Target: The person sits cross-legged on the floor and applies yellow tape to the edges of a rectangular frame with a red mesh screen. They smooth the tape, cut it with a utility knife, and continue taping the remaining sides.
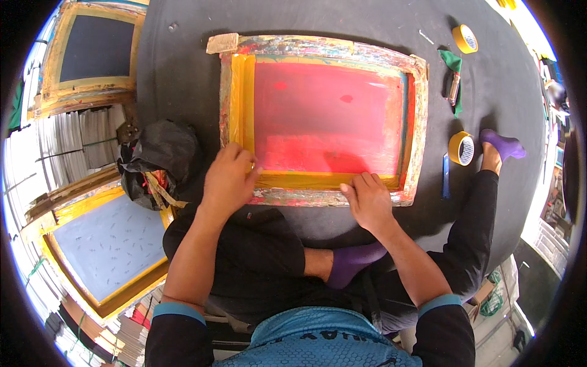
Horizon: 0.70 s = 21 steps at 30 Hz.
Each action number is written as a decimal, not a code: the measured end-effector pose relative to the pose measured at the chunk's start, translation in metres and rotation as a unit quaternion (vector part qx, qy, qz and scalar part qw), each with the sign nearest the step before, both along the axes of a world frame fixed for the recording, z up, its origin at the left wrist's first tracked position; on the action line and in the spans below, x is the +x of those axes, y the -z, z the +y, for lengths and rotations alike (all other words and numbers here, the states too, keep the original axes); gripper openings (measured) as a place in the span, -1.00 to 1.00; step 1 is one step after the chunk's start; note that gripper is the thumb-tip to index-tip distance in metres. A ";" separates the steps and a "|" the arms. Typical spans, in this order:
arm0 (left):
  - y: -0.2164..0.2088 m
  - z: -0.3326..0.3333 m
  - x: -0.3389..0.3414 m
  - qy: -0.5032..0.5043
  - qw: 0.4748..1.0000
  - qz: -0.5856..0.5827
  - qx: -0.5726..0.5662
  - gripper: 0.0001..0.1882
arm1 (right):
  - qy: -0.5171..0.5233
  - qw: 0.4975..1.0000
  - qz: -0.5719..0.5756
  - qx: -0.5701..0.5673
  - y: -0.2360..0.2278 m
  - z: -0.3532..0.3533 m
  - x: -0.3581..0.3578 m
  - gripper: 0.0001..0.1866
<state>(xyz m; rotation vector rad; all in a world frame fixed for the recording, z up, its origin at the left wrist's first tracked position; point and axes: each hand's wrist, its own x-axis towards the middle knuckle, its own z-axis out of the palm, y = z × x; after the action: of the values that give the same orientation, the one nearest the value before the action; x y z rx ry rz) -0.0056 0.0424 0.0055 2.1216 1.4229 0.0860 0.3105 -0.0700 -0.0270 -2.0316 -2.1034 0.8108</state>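
Observation:
In front of me a screen printing frame (420,131) lies on the black surface, its wood smeared with old paint and its mesh (324,116) red and pink. Yellow tape (299,180) runs along the inner near edge, with more tape on the left side. At the near left corner, my left hand (229,175) is closed, fingers bent down and thumb against the tape. My right hand (370,200) is closed on the tape toward the near right corner, fingers curled over the frame's edge. The tape under the fingertips is partly hidden.
Two yellow tape rolls (461,148), a blue cutter-like strip (446,176) and a green cloth (451,60) lie right. A black plastic bag (160,160) is left. Further screens (101,211) stand beside the surface. My purple-socked foot (354,264) is near the frame.

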 end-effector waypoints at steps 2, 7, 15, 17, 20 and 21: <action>-0.002 -0.006 0.010 0.070 0.997 -0.020 -0.021 -0.66 | 0.001 0.999 -0.023 0.036 0.000 0.006 -0.020 -0.60; 0.015 -0.023 0.024 0.166 0.982 -0.010 -0.089 -0.52 | -0.036 0.994 0.074 0.067 0.010 0.028 -0.105 -0.58; 0.013 -0.018 0.017 0.162 0.981 -0.013 -0.102 -0.39 | -0.002 0.997 0.071 0.006 0.005 0.016 -0.047 -0.57; 0.010 -0.019 0.015 0.161 0.979 -0.004 -0.127 -0.34 | 0.016 0.999 0.026 -0.036 -0.004 0.009 -0.006 -0.52; 0.004 -0.025 0.023 0.189 0.975 0.049 -0.104 -0.31 | 0.037 0.998 -0.028 0.048 0.004 -0.010 0.045 -0.59; 0.006 -0.028 0.023 0.201 0.974 0.051 -0.092 -0.30 | 0.038 0.997 -0.045 0.054 -0.001 -0.011 0.053 -0.61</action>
<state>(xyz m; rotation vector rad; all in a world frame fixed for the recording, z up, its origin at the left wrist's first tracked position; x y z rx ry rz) 0.0179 0.0146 -0.0006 2.2355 0.9850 -0.3022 0.3638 -0.0807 -0.0264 -2.1129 -2.0524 0.5936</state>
